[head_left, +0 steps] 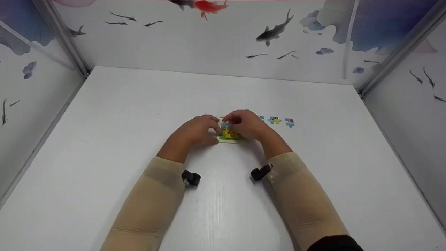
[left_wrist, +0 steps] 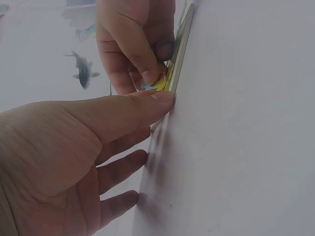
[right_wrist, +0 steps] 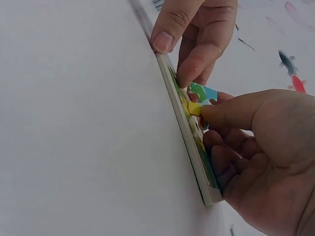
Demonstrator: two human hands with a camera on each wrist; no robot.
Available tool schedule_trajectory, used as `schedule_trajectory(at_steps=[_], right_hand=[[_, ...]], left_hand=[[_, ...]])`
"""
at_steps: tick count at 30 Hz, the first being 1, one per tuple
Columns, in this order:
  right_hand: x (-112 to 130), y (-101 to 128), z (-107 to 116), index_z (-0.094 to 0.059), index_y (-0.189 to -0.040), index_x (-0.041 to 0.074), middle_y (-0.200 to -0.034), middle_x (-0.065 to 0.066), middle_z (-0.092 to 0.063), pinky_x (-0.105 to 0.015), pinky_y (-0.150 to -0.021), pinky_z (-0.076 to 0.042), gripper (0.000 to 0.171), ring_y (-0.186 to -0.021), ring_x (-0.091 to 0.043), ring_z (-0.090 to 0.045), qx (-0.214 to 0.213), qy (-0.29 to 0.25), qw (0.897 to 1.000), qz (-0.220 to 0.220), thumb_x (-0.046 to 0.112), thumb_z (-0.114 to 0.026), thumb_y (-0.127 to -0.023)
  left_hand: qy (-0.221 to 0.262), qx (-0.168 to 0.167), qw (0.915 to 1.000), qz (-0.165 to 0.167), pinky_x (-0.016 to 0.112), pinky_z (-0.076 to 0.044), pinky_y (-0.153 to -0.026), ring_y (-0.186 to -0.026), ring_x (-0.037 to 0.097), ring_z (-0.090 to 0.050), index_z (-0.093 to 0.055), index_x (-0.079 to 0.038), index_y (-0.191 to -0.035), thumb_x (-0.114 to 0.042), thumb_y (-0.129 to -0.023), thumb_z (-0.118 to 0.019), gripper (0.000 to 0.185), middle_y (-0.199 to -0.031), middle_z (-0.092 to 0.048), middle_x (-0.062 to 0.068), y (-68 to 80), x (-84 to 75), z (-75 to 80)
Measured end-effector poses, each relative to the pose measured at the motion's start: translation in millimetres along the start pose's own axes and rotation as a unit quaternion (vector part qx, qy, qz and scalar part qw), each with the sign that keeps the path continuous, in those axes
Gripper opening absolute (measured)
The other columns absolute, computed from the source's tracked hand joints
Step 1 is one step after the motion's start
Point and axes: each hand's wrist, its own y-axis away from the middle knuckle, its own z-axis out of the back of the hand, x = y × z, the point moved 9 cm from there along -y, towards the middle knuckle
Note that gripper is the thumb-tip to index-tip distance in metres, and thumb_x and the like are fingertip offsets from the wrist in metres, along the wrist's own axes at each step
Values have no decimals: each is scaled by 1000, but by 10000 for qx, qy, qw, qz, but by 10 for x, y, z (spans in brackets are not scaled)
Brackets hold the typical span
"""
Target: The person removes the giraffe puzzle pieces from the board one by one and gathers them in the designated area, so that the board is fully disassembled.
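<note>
A small wooden jigsaw puzzle board (head_left: 232, 141) lies on the white table, with yellow and green pieces set in its near part. My left hand (head_left: 199, 131) grips the board's left end, thumb at the near corner (right_wrist: 162, 43) and index finger bent over the picture. Between thumb and index finger, my right hand (head_left: 248, 125) pinches a blue, green and yellow puzzle piece (right_wrist: 203, 93). That piece stands tilted on edge over the board, close to the left index finger. The right hand hides much of the board's right side in the head view.
Right of the board lie loose puzzle pieces: a blue and yellow piece (head_left: 274, 120), a blue piece with a red spot (head_left: 290, 122), and another partly behind the right hand. White panels with painted fish (head_left: 273, 33) enclose the table at the back and sides.
</note>
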Motion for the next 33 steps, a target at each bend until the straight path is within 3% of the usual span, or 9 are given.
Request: schedule_trajectory(at_steps=[4,11,17,23,33], right_hand=[[-23,-5,48,-77,-124,29,-118,-1,-69,-40,-101,-57,23,-111,-24,-61,-109,-109,9999,15,21,-67,-105],[-43,23,224,-75,-126,31,-124,1,-68,-39,-104,-57,23,-117,-23,-61,-271,-294,9991,-150,25,-68,-105],[-90,122,483,-73,-134,22,-120,-3,-71,-37,-99,-61,31,-112,-23,-66,-475,-659,9966,-107,22,-73,-103],[-308,234,707,-72,-136,21,-120,-4,-72,-37,-97,-60,34,-110,-25,-68,-660,-844,9934,-413,21,-75,-102],[-673,405,917,-72,-136,23,-123,-5,-72,-38,-97,-60,34,-109,-26,-68,-742,-732,9912,-820,22,-74,-102]], left_hand=[[9,45,9999,143,49,-35,-131,-159,25,-41,-81,-28,-122,-24,-97,-79,25,-165,-50,-4,-10,16,-11],[-7,59,9999,86,49,-33,-132,-160,26,-39,-81,-28,-121,-24,-96,-79,25,-166,-49,-3,-10,11,-2],[105,27,9996,264,51,-31,-133,-160,26,-38,-81,-30,-119,-25,-95,-80,25,-164,-50,-4,-17,37,-17],[238,68,9989,391,51,-30,-133,-162,26,-35,-81,-30,-121,-22,-94,-80,28,-165,-49,-5,-14,42,-27],[99,-78,9998,167,45,-30,-133,-162,24,-36,-79,-28,-125,-21,-95,-77,31,-166,-49,-5,55,-4,13]])
